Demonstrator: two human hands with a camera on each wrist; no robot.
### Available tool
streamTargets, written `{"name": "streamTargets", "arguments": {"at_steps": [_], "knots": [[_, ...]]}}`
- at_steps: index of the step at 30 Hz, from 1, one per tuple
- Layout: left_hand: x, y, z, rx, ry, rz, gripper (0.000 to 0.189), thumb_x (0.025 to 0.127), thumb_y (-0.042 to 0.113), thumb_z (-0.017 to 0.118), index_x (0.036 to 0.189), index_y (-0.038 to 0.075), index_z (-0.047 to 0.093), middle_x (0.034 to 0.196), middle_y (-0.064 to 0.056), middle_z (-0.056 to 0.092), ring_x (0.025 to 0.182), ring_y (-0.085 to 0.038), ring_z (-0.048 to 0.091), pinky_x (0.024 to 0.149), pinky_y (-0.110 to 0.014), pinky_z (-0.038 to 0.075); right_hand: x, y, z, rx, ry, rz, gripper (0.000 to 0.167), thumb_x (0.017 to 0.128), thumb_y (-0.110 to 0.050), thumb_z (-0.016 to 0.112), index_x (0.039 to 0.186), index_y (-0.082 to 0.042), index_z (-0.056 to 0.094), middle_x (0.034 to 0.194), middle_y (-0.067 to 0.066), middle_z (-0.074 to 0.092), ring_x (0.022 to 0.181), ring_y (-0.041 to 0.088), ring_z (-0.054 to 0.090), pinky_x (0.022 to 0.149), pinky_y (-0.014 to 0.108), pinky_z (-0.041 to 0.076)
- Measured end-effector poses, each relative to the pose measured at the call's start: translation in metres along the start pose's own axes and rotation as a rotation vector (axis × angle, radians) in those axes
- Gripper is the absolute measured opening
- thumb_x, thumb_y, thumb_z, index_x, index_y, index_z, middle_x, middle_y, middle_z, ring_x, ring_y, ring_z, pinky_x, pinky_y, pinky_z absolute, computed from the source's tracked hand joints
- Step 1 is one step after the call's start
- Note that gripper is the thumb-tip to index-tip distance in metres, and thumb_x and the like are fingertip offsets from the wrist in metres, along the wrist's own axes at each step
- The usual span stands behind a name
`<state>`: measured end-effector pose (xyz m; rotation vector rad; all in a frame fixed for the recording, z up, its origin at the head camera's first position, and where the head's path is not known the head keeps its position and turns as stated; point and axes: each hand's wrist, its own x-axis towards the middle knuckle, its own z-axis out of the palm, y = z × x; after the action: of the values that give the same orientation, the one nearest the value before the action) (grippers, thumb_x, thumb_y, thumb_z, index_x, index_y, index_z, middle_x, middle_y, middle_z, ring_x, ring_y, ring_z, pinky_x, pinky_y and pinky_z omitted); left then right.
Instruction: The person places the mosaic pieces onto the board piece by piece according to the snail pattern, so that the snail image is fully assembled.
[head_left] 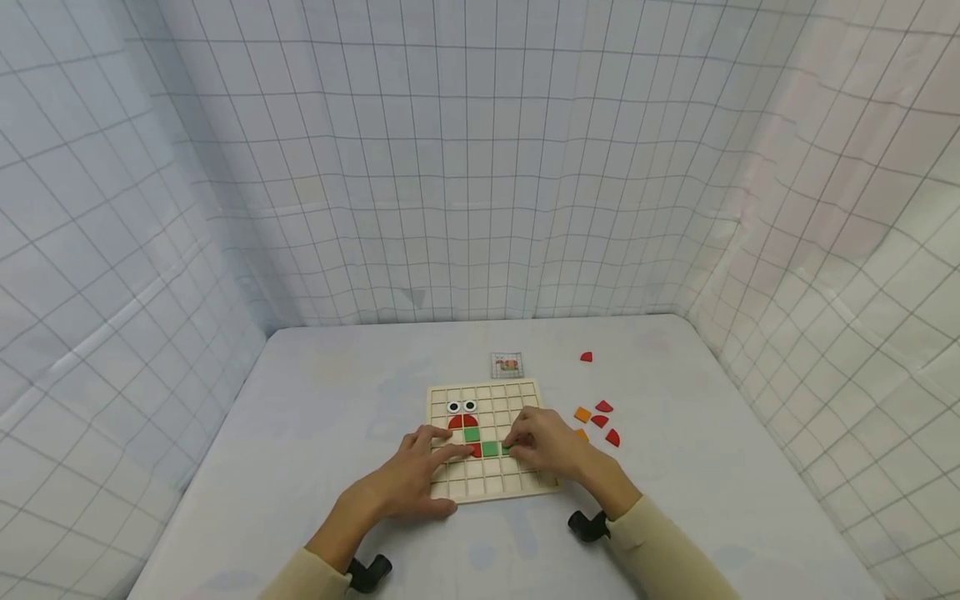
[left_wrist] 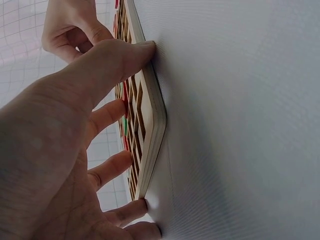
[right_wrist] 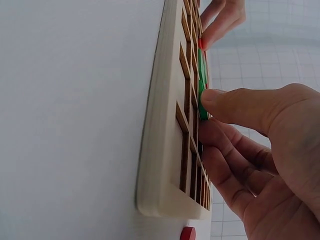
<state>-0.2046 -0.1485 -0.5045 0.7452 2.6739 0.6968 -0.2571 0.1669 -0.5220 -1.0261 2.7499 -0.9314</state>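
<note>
A wooden grid board [head_left: 498, 497] lies on the table. On it sit two eye tiles [head_left: 453, 407], red quarter-round tiles [head_left: 456, 422] below them, a green square tile [head_left: 472, 434], and lower a red tile [head_left: 476, 451] beside another green square [head_left: 490, 449]. My left hand [head_left: 408, 483] is spread over the board's left side; a fingertip touches the lower red tile and the thumb lies along the front edge. My right hand [head_left: 551, 442] pinches a green square tile [right_wrist: 203, 106] between thumb and fingers at the cell right of that green square. Fingers partly hide this tile.
Right of the board lie orange square tiles [head_left: 582, 414] and several red quarter-round tiles [head_left: 612, 437], one red tile [head_left: 587, 357] farther back. Behind the board is a small picture card [head_left: 507, 365]. Grid-patterned curtains [head_left: 480, 167] enclose the table [head_left: 337, 375] at the back and sides.
</note>
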Motion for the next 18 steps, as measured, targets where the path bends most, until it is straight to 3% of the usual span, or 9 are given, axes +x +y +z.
{"name": "streamTargets", "arguments": {"at_steps": [18], "knots": [[0.0005,-0.0014,-0.0004,0.01,0.0,0.013,0.084,0.095,0.041,0.096,0.169,0.029,0.059,0.173,-0.018,0.043,0.16,-0.053,0.043,0.12,-0.078,0.052,0.0023,0.0013,0.001,-0.004,0.009,-0.009,0.007,0.103,-0.01,0.09,0.108,-0.013,0.093,0.109,0.0,0.076,0.099,0.007,0.069,0.084,0.02,0.06]]}}
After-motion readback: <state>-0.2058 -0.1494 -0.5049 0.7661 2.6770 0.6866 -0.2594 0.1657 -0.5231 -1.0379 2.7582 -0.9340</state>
